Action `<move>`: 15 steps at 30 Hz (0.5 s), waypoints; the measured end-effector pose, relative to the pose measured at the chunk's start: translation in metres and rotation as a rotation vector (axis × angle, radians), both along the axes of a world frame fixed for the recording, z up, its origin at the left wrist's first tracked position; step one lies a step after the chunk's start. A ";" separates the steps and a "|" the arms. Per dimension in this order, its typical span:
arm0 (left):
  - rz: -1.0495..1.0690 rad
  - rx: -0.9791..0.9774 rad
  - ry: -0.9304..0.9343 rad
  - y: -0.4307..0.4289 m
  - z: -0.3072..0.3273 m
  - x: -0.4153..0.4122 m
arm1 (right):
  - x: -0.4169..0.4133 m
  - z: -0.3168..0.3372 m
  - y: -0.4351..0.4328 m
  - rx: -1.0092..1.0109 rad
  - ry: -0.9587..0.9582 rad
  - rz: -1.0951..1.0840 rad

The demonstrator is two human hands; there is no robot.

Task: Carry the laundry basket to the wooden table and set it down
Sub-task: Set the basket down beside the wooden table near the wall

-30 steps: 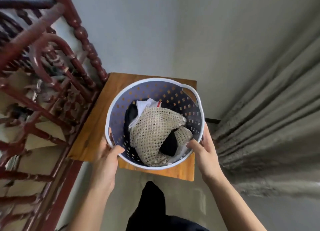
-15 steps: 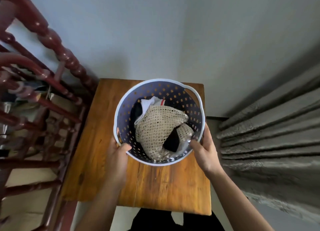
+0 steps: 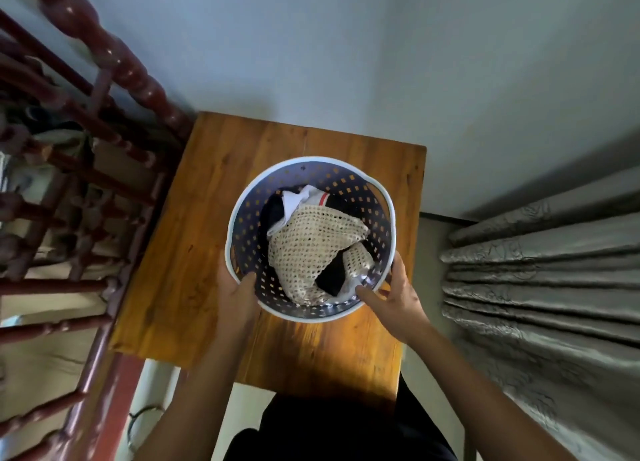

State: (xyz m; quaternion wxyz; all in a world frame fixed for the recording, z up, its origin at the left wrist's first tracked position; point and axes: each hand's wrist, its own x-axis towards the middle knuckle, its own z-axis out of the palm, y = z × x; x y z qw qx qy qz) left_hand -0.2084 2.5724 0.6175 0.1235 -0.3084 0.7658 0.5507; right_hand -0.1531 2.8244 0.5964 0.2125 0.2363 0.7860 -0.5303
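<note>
Both your hands grip the laundry basket (image 3: 313, 175) over the worktop (image 3: 214, 197).
Left hand (image 3: 239, 296) and right hand (image 3: 398, 298): fingers clamped on its near rim; clothes (image 3: 311, 249) inside.

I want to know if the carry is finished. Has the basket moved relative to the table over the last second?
Yes. The laundry basket has moved from overhanging the wooden table's near edge to well over its top.

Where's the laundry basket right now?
In the head view the laundry basket is over the middle of the wooden table, held at its near rim by the left hand and right hand.
</note>
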 end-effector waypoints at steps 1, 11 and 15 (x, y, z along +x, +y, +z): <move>-0.012 -0.058 -0.016 0.005 0.000 0.006 | -0.004 0.001 0.004 0.012 -0.022 0.020; 0.079 -0.072 0.038 0.053 0.007 0.041 | -0.052 0.013 0.017 0.074 0.001 0.089; 0.014 -0.143 0.108 0.025 0.013 0.015 | -0.053 0.008 -0.010 0.096 -0.092 0.147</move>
